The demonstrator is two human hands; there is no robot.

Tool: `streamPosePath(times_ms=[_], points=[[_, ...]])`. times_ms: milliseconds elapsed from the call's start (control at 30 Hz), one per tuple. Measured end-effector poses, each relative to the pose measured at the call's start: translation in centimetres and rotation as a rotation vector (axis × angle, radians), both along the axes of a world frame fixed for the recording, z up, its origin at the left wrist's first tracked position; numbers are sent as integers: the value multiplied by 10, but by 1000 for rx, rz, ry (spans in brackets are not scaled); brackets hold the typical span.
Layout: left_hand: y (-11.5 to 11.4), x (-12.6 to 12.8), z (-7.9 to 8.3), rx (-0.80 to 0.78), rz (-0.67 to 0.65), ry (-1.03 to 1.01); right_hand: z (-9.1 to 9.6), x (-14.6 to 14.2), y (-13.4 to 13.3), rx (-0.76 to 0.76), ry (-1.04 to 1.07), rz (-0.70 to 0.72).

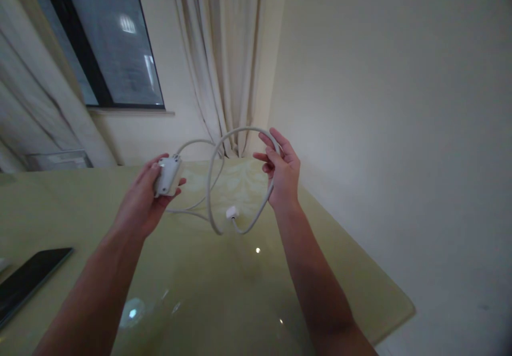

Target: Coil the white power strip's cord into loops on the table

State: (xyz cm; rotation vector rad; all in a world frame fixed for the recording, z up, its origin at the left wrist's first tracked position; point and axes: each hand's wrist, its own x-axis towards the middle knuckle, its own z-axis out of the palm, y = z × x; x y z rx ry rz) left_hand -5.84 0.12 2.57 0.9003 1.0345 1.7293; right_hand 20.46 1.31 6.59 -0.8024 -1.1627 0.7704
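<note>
My left hand (138,206) grips a small white block (168,175) with screws on its visible face, which looks like the socket end of an extension cord. A pale grey cable (208,185) leaves the top of this block. My right hand (286,180) pinches one side of a large upright loop in the cable between thumb and fingers. Below the loop, the white plug (232,213) dangles at the cable's end over the table. Another stretch of cable runs behind the loop toward my left wrist.
A glossy pale green table (192,292) lies beneath my hands, its right corner near the wall (384,132). At the left edge rests a dark flat tablet-like device (32,278). Beige curtains (224,52) and a dark-framed window (116,36) are behind the table.
</note>
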Motion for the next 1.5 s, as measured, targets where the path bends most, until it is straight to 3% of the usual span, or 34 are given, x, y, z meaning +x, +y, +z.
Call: streamPosePath(times_ms=[133,267,367,500,667,833,900,1000,1167,1300,1400,1500], points=[[-14,18,4,76,-90,101,-3,-10,-5,23,-12,78],[-24,32,3,140,-159,273,-8,-17,-10,126,-202,193],[-28,34,5,169,-131,354,-13,-18,-10,181,-333,222],[-28,32,13,204,-17,327,-16,-15,-6,192,-541,57],[-34,20,32,244,73,37,-19,-9,6,148,-897,-250],[-46,0,51,257,149,-56,-26,-1,17,-202,-1142,-399],[-48,-3,53,239,145,-16,-28,5,21,-275,-1102,-375],[-45,-5,48,196,84,38,-29,16,29,-239,-881,-253],[-37,-16,34,145,-18,188,-23,31,34,-85,-332,142],[-36,-34,32,22,-114,402,-10,39,22,-36,-69,426],[-37,-44,32,9,-41,535,0,43,11,-59,37,452],[-39,-49,31,80,-87,759,4,43,3,-78,-77,361]])
